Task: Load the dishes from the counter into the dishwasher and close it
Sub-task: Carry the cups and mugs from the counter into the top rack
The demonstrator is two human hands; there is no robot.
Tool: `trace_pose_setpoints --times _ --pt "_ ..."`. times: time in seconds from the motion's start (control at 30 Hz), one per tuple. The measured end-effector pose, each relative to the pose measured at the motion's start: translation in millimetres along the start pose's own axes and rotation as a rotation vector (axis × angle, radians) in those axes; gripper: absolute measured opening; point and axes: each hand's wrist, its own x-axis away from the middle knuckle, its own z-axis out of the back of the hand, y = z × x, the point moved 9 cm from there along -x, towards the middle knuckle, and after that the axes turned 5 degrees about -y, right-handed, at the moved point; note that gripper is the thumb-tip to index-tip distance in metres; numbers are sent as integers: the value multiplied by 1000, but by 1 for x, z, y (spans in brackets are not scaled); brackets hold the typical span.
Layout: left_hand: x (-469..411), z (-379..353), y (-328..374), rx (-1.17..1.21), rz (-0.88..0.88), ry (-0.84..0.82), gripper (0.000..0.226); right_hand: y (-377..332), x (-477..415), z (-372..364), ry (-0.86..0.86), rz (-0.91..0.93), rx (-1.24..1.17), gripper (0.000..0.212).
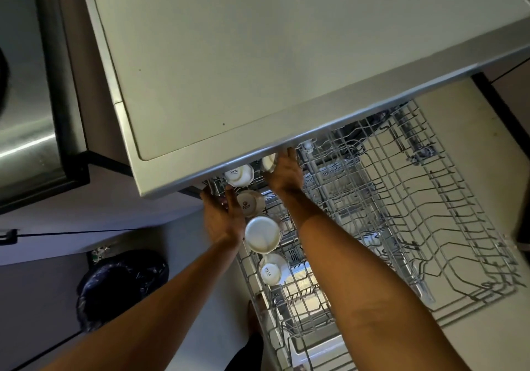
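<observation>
The dishwasher's upper wire rack (401,198) is pulled out below the grey counter (258,55). Several white cups stand upside down in a row along the rack's left side: one marked SISTA (239,175), a beige one (250,203), a plain white one (262,234) and another SISTA cup (272,269). My left hand (222,215) rests against the left of the beige cup, fingers curled near the rack's edge. My right hand (285,174) reaches under the counter edge and grips a white cup (268,162) at the rack's back.
The rack's right side holds only bare wire tines. The lower rack (304,307) shows beneath. A dark bin bag (120,287) sits on the floor at the left. A steel appliance (25,112) stands at the far left. The counter edge overhangs the rack's rear.
</observation>
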Motion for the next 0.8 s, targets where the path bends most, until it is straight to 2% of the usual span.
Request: trace_pose_setpoints --times 0.13,0.37,0.5,0.63,0.7,0.8 --pt "2 -1 2 14 -13 -7 49 -3 9 5 -23 53 11 99" --pt "9 2 8 10 18 -16 46 -1 41 24 71 121 19 85" --pt "11 5 12 27 12 -4 44 11 67 39 171 45 -71 55" --pt "12 7 13 32 18 -13 47 43 100 44 171 -248 -363 16" --pt "12 6 9 23 26 -71 50 50 117 45 132 -304 -356 13" --pt "15 17 7 -67 -34 -165 42 44 140 54 87 -263 -258 11"
